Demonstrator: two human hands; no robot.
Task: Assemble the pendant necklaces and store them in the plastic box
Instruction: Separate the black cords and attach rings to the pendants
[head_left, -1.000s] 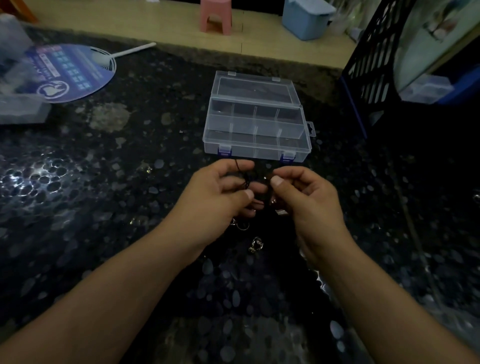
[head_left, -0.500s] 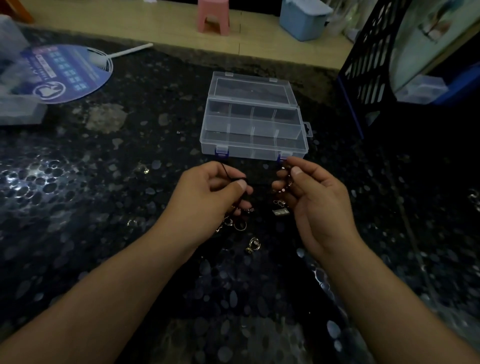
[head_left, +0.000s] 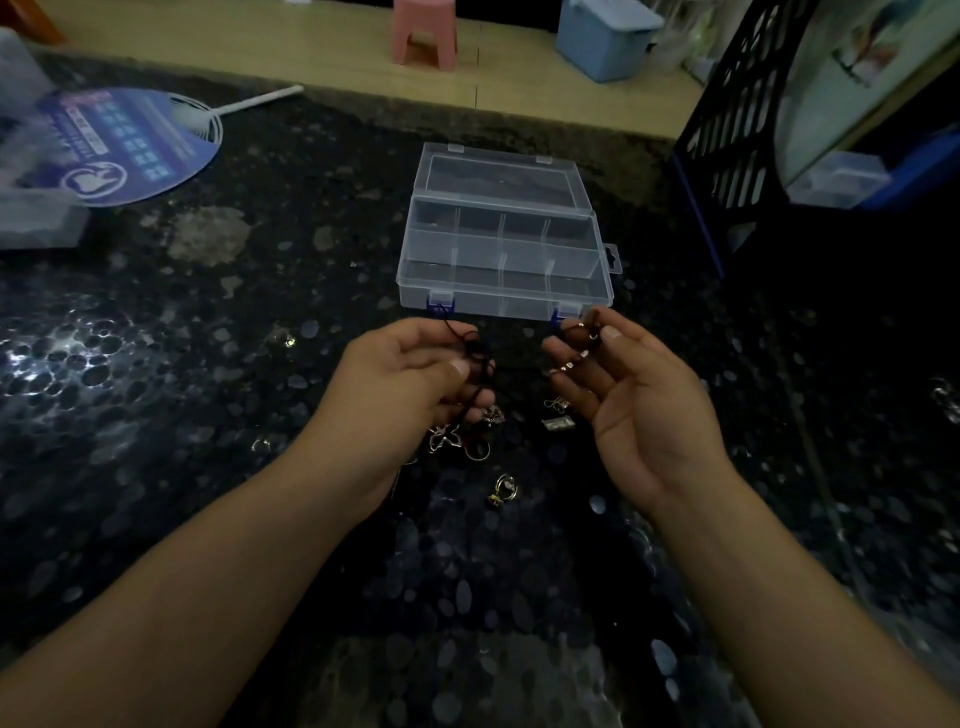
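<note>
The left hand (head_left: 410, 384) has a narrow grip: thumb and curled fingers pinch a thin dark cord (head_left: 470, 343), which loops up above the knuckles and trails down past the fingertips. Holding it pinched high like this likely keeps the limp cord taut enough to work on. The right hand (head_left: 631, 395) faces it, palm turned up, with the fingers loosely curled round the cord's other end, where small shiny metal fittings (head_left: 574, 358) glint against the fingertips. The two hands are near each other but apart, with the cord too dark to trace across the gap.

Just beyond both hands sits the plastic box (head_left: 501, 249), clear and rectangular, its lid thrown back flat, blue latches at the near wall and thin dividers cutting it into compartments. I see no necklace inside, so storing is not yet done.

On the near side of the box, under the hands, small pendants (head_left: 447, 439) lie scattered on the dark, speckled, glossy tabletop (head_left: 208, 364): an open butterfly-like outline, rings, and a small silvery bar. Well left of the box lies a round blue fan (head_left: 119, 145) with a white handle.
</note>
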